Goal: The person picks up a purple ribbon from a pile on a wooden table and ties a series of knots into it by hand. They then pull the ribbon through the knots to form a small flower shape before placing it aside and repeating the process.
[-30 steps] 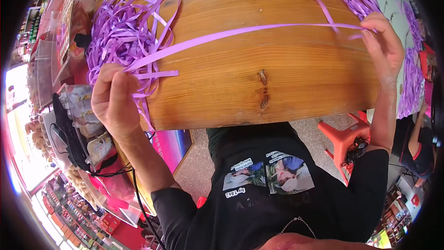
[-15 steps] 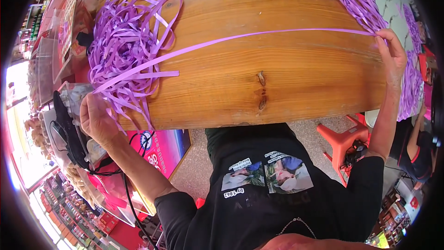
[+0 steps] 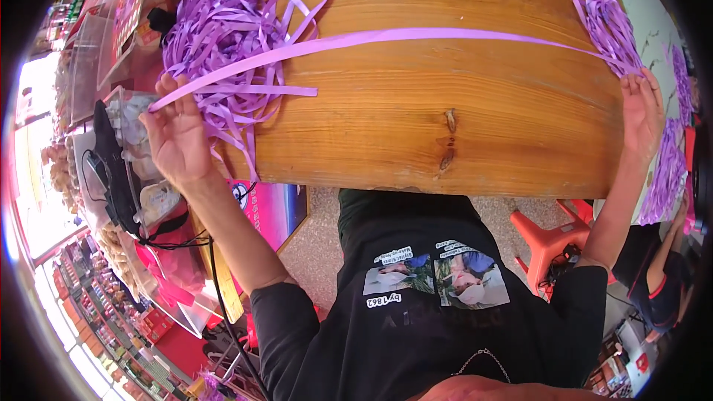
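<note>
Head view: left hand [image 3: 178, 145] has just turned palm-up — purple strip [image 3: 416, 33] still spans to right hand [image 3: 642, 108], so the stretch seems unbroken.
Strip: bowed above wooden table [image 3: 371, 122], 10 to 2 o'clock.
Left fingers: loosely spread, strip crossing to thumb — pinch, cannot tell.
Right fingers: narrowed, holding strip by bundle.
Table: loose purple pile [image 3: 223, 37] at 11, purple bundle [image 3: 609, 30] at 2.
Room: orange stool [image 3: 546, 234], co-worker's sleeve [image 3: 661, 297], 4 o'clock.

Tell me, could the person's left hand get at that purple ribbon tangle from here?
Probably yes: the left hand is close beside the ribbon tangle, and nothing seems to block it. A purple strip runs across the hand, though, which might hinder it.
</note>
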The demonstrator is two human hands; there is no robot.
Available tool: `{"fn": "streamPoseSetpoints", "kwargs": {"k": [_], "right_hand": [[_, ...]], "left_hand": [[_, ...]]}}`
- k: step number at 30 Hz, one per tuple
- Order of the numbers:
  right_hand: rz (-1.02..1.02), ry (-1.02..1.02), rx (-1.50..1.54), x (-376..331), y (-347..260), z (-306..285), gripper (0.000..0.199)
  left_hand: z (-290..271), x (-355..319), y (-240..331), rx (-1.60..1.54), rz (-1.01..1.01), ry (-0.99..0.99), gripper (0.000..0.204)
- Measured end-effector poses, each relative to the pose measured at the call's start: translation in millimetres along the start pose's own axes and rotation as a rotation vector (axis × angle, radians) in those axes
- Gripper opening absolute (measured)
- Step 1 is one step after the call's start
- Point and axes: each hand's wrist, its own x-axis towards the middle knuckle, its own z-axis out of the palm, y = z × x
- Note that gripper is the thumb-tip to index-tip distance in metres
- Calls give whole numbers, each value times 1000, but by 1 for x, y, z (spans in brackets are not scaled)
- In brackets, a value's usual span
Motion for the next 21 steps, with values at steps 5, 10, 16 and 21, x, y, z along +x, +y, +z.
{"fn": "streamPoseSetpoints", "kwargs": {"k": [5,10,16,21], "right_hand": [[43,-10,284,8,-2,-3,30],[-11,57,145,12,-12,-7,27],[-356,-284,-273,-8,-2,151,20],[-271,-516,-255,-15,-13,199,20]], "left_hand": [[1,2,-3,-480,-315,-289,25],[48,-42,-48,78,-287,-298,28],[87,-91,-76,271,-328,-364,18],[94,-99,-87,301,-353,-471,13]]}}
